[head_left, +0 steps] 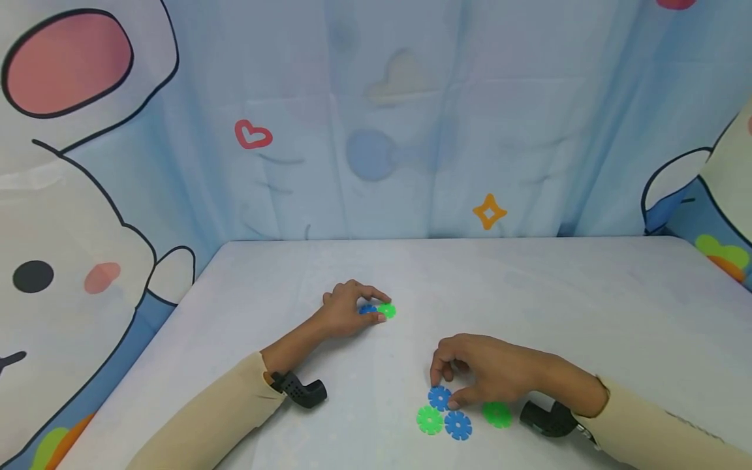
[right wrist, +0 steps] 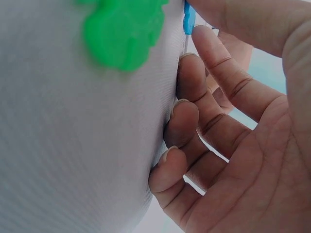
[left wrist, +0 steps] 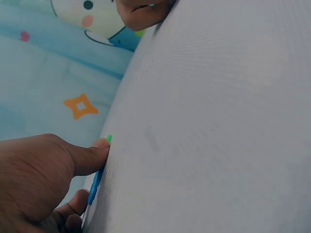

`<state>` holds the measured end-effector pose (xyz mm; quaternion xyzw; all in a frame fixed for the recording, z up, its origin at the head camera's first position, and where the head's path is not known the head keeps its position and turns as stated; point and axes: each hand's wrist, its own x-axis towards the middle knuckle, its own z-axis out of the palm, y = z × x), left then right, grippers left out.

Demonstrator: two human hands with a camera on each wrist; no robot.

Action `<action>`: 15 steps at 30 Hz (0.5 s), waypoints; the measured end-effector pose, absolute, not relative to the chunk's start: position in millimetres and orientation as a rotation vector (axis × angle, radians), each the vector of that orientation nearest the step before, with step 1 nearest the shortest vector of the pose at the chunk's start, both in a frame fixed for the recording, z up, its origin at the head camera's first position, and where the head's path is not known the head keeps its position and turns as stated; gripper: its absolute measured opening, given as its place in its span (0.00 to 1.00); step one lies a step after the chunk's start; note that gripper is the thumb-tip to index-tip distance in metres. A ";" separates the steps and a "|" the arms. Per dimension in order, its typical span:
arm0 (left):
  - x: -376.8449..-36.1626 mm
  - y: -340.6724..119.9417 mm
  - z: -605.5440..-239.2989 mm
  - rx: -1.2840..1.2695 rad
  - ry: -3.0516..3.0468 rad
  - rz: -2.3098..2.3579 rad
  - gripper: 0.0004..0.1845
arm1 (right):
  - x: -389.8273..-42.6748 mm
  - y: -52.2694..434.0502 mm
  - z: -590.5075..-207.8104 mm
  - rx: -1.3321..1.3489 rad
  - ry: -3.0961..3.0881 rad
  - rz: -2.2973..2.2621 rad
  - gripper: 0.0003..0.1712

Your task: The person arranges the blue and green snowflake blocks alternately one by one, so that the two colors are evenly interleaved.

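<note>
Snowflake discs lie in two groups on the pale counter (head_left: 529, 294). Near the middle of the head view, a blue disc (head_left: 367, 309) and a green disc (head_left: 386, 311) sit side by side and touching, under the left hand (head_left: 346, 310); its fingers (head_left: 376, 293) curl over the pair and the thumb presses the green disc's near edge, so the hand pinches both. In the left wrist view the thumb tip (left wrist: 99, 145) meets the green disc edge (left wrist: 109, 139), with the blue disc edge (left wrist: 95, 184) just below. In the lower middle of the head view, the right hand (head_left: 493, 375) has curled fingers with the tips on a second blue disc (head_left: 439, 397). Just beside it lie a second green disc (head_left: 429, 420), a third blue disc (head_left: 457, 424) and a third green disc (head_left: 497, 414). A cartoon-print curtain (head_left: 382, 117) fills the upper frame.
</note>
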<state>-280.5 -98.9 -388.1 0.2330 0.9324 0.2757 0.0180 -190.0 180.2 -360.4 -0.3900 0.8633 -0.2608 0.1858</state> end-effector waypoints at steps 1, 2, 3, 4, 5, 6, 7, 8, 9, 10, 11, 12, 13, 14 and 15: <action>-280.4 -99.0 -387.9 0.725 2.895 0.856 0.16 | -190.0 180.3 -360.3 -1.093 2.428 -0.739 0.14; -280.3 -99.0 -387.6 0.725 2.893 0.854 0.16 | -190.0 180.4 -360.3 -1.095 2.426 -0.742 0.14; -280.2 -98.9 -387.3 0.724 2.890 0.854 0.16 | -190.0 180.4 -360.4 -1.100 2.426 -0.742 0.14; -280.0 -98.9 -387.0 0.725 2.890 0.854 0.16 | -190.1 180.4 -360.4 -1.113 2.426 -0.741 0.15; -280.0 -98.8 -386.7 0.725 2.890 0.854 0.16 | -190.1 180.4 -360.5 -1.123 2.425 -0.740 0.15; -279.9 -98.8 -386.4 0.727 2.890 0.851 0.16 | -190.3 180.4 -360.6 -1.137 2.424 -0.742 0.15; -280.0 -98.6 -386.0 0.726 2.891 0.847 0.16 | -190.3 180.4 -360.6 -1.150 2.425 -0.741 0.16; -280.0 -98.6 -385.8 0.725 2.892 0.845 0.16 | -190.4 180.3 -360.6 -1.163 2.426 -0.740 0.16; -280.1 -98.5 -385.6 0.724 2.892 0.844 0.16 | -190.3 180.1 -360.6 -1.167 2.427 -0.738 0.16; -280.0 -98.4 -385.5 0.724 2.893 0.841 0.16 | -190.1 180.0 -360.5 -1.169 2.427 -0.737 0.15; -280.1 -98.4 -385.3 0.722 2.892 0.841 0.16 | -189.9 179.9 -360.2 -1.167 2.427 -0.738 0.15; -279.9 -98.4 -385.1 0.723 2.892 0.840 0.16 | -189.6 179.8 -360.1 -1.167 2.427 -0.736 0.15; -279.8 -98.5 -385.1 0.721 2.892 0.841 0.16 | -189.1 179.7 -359.9 -1.161 2.428 -0.731 0.15; -279.7 -98.5 -385.2 0.721 2.890 0.844 0.16 | -188.6 179.7 -359.7 -1.154 2.430 -0.727 0.15; -279.6 -98.5 -385.2 0.723 2.890 0.846 0.16 | -188.1 179.7 -359.5 -1.148 2.432 -0.724 0.15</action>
